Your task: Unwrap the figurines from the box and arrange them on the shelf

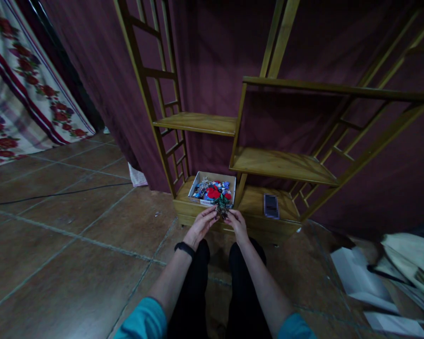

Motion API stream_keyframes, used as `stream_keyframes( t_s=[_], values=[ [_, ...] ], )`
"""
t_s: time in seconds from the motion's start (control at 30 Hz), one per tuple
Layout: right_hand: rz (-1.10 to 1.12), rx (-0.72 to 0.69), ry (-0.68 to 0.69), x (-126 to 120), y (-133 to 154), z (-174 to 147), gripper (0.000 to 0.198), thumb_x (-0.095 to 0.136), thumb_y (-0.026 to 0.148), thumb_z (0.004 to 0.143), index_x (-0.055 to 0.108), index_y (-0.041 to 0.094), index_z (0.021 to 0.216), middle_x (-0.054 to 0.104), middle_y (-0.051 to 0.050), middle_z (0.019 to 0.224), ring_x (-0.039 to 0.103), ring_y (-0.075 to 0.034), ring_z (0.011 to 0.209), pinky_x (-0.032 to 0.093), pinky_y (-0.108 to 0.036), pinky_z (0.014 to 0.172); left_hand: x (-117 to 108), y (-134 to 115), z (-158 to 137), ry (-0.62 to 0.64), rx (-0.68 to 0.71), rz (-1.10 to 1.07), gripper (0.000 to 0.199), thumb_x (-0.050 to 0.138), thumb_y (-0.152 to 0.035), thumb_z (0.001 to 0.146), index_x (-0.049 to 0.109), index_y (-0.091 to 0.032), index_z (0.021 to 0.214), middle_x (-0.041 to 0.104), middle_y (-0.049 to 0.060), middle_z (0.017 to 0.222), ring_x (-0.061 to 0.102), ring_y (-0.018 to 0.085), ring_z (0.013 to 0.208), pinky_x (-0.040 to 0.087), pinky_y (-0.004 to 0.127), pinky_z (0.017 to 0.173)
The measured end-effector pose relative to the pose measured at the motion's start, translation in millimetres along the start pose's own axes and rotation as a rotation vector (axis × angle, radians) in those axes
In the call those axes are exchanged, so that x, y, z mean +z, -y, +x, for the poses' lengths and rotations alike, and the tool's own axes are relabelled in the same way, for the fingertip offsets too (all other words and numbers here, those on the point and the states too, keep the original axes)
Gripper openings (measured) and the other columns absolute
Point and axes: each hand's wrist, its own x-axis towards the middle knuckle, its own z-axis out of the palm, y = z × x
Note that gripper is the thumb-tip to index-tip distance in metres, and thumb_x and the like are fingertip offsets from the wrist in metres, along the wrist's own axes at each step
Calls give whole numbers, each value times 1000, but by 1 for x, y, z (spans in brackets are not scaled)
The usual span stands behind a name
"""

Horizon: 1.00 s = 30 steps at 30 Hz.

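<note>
Between my two hands is a small artificial plant sprig, with dark green leaves on top and a brownish lower part. My left hand pinches it from the left and wears a dark band at the wrist. From the right, the fingers of my right hand close on the same sprig. Just behind it, a shallow white cardboard box sits on the bottom shelf. Inside lie blue, silver and purple small ornaments and a red artificial flower. The sprig overlaps the box's front edge in view.
A wooden shelf unit with staggered boards stands before a maroon curtain. A dark phone-like object lies on its lower right board. A cable crosses the tiled floor at left. White boxes and a pale bag lie at right.
</note>
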Motion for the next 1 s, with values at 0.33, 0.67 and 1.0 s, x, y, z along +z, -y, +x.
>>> stream_keyframes(
  t_s=[0.33,0.67,1.0],
  values=[
    [179,54,45,0,4,-3,26,72,32,61,65,21,85,67,-2,94,62,-18,92,49,-37,86,-2,3,1,28,30,-12,43,72,-4,61,67,-14,102,69,6,96,64,10,76,47,19,75],
    [299,52,24,-1,0,0,28,74,23,58,64,22,84,67,-1,93,62,-18,92,46,-40,91,2,6,0,18,122,76,46,75,-7,56,68,-15,101,70,8,94,62,14,83,44,23,78],
    [310,43,29,-3,-3,2,30,72,16,55,60,22,83,65,1,91,61,-15,87,47,-36,86,4,14,-5,-95,398,659,41,71,-23,64,65,-15,103,68,5,91,60,21,89,45,33,81]
  ],
)
